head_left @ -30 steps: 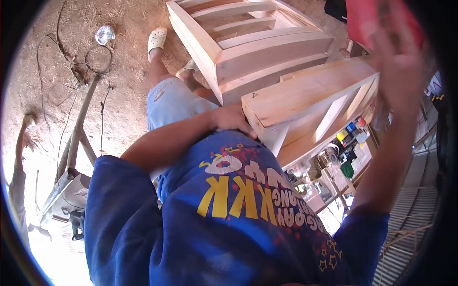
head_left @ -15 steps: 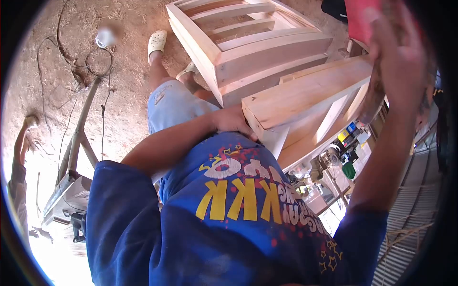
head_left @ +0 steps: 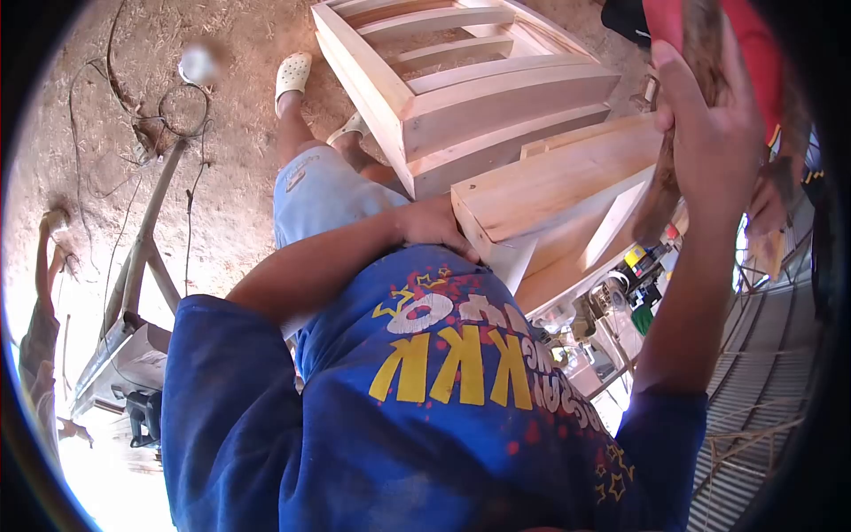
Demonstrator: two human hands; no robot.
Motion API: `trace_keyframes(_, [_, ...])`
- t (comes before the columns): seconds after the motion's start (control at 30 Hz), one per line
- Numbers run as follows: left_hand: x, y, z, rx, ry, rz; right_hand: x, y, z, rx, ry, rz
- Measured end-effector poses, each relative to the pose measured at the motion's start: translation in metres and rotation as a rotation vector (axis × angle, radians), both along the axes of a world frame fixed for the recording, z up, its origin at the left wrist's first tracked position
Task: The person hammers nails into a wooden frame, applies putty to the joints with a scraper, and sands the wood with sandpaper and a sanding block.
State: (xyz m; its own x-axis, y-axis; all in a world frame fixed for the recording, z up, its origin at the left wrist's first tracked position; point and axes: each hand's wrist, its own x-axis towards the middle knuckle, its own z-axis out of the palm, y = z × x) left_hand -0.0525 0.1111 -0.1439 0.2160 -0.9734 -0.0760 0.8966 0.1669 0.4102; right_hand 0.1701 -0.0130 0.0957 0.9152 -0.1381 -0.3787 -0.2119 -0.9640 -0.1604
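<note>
My left hand [head_left: 434, 223] is at the near end of a pale wooden frame [head_left: 550, 195], its fingers closed against the end piece beside my blue shirt; some fingertips are hidden. My right hand [head_left: 722, 133] is raised at the upper right with its fingers apart. It lies against a long brown shape [head_left: 665, 182], which I cannot make out as wood or a forearm. A larger slatted wooden frame [head_left: 505, 102] lies beyond the first one.
A person in red [head_left: 749, 44] is close at the upper right, with a hand [head_left: 769, 204] near my right wrist. Cables [head_left: 186, 111] lie on the dusty ground to the left. A wooden post [head_left: 146, 222] and another person's arm [head_left: 40, 266] are at the left.
My right hand has moved slightly left and down, and its fingers are now spread around the brown shape. That shape has shifted left. My left hand stays at the frame's end.
</note>
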Motion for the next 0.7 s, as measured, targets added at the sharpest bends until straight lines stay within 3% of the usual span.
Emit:
trace_keyframes(0.07, [-0.006, -0.003, -0.004, -0.008, 0.001, 0.066, -0.027, -0.016, -0.011, -0.048, 0.085, 0.08])
trace_keyframes(0.1, [-0.003, -0.004, -0.007, -0.017, -0.005, 0.036, -0.049, -0.023, -0.011, -0.159, 0.295, 0.223])
trace_keyframes(0.17, [-0.003, -0.004, -0.005, -0.035, -0.008, -0.046, -0.067, -0.005, 0.001, -0.393, 0.957, 0.413])
trace_keyframes(0.23, [-0.001, -0.005, -0.002, -0.041, -0.077, 0.003, -0.053, -0.015, 0.009, -0.296, 0.868, 0.537])
trace_keyframes(0.3, [-0.003, -0.003, -0.001, -0.038, -0.091, 0.038, -0.042, -0.019, 0.001, -0.026, 0.543, 0.33])
trace_keyframes(0.4, [-0.005, -0.006, -0.003, -0.029, -0.064, 0.056, -0.027, -0.001, 0.001, 0.11, 0.115, -0.035])
trace_keyframes(0.5, [-0.007, -0.005, -0.008, -0.017, -0.063, 0.005, -0.044, -0.004, -0.011, 0.111, 0.144, -0.014])
trace_keyframes(0.57, [0.001, -0.001, -0.003, -0.032, -0.034, -0.035, -0.076, -0.044, -0.011, -0.077, 0.526, 0.399])
trace_keyframes(0.67, [-0.009, -0.008, -0.008, -0.07, -0.069, 0.054, -0.056, -0.022, -0.001, -0.34, 0.896, 0.542])
trace_keyframes(0.7, [-0.006, -0.003, -0.014, -0.047, -0.134, 0.077, -0.047, -0.019, -0.002, -0.248, 0.719, 0.54])
